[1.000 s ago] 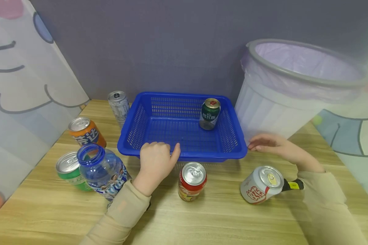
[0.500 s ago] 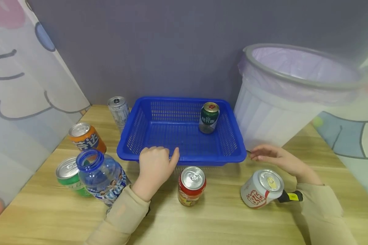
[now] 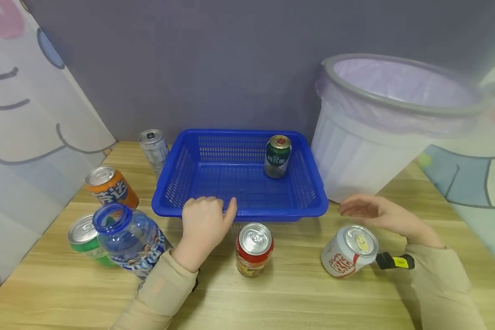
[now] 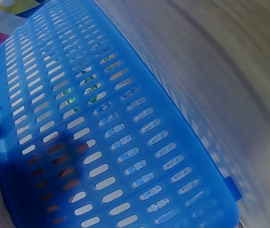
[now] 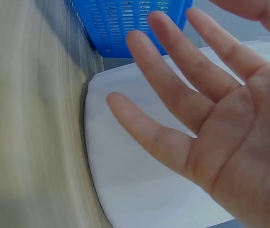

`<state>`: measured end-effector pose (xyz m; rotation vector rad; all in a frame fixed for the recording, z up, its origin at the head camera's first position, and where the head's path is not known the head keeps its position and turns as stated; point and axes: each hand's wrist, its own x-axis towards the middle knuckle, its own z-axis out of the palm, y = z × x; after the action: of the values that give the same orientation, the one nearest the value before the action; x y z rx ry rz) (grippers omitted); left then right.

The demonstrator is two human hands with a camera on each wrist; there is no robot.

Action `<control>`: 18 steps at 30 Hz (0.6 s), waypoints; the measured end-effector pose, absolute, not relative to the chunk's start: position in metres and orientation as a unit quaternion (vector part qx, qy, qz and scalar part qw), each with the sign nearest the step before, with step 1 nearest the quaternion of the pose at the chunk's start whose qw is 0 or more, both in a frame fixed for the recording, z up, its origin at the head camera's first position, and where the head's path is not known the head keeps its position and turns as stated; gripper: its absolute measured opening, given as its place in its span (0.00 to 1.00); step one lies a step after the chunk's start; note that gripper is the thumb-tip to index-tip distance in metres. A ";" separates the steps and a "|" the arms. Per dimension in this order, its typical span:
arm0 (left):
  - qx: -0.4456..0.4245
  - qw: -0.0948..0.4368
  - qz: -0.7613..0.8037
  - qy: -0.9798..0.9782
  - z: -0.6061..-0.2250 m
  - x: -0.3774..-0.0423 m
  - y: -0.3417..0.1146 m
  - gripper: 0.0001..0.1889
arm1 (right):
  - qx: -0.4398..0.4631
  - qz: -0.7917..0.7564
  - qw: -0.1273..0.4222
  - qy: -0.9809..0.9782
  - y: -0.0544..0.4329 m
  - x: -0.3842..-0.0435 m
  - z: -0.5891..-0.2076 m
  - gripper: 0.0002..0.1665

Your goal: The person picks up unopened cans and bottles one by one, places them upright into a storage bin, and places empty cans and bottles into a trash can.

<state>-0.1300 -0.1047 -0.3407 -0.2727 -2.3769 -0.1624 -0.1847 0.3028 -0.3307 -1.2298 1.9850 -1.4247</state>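
A blue slotted basket (image 3: 241, 212) stands on the wooden table, with a green can (image 3: 277, 157) upright inside at its right end. My left hand (image 3: 203, 228) grips the basket's front rim, thumb pointing out to the right; through the slots in the left wrist view, parts of its fingers show dimly. Just right of the front right corner, my right hand (image 3: 381, 214) is held apart from everything, its fingers (image 5: 168, 90) spread in the right wrist view. Nearest to it are a white can (image 3: 348, 252) and a white bin (image 3: 354, 151). A red can (image 3: 254, 250) stands before the basket.
Left of the basket stand a silver can (image 3: 154, 150), an orange can (image 3: 112, 188), a green-and-silver can (image 3: 88, 238) and an uncapped blue-tinted bottle (image 3: 132, 240). Behind runs a grey wall (image 3: 206, 64). The bin has a purple liner (image 3: 404, 78).
My right hand has drawn slightly right, away from the basket's corner. The left hand stays on the front rim, and the head view has shifted a little.
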 end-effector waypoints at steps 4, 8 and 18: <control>-0.104 0.359 -0.066 -0.925 -0.341 -0.130 -0.105 0.27 | -0.456 -0.488 0.216 0.712 0.302 -0.185 -0.329 0.29; -0.104 0.362 -0.068 -0.924 -0.342 -0.130 -0.106 0.28 | -0.448 -0.461 0.232 0.730 0.301 -0.183 -0.325 0.32; -0.109 0.367 -0.073 -0.921 -0.342 -0.131 -0.105 0.27 | -0.461 -0.392 0.298 0.738 0.301 -0.175 -0.325 0.42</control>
<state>-0.1308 -0.1050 -0.3415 -0.2805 -2.3660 -0.1865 -0.1751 0.3012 -0.3254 -1.2247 1.9623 -1.0422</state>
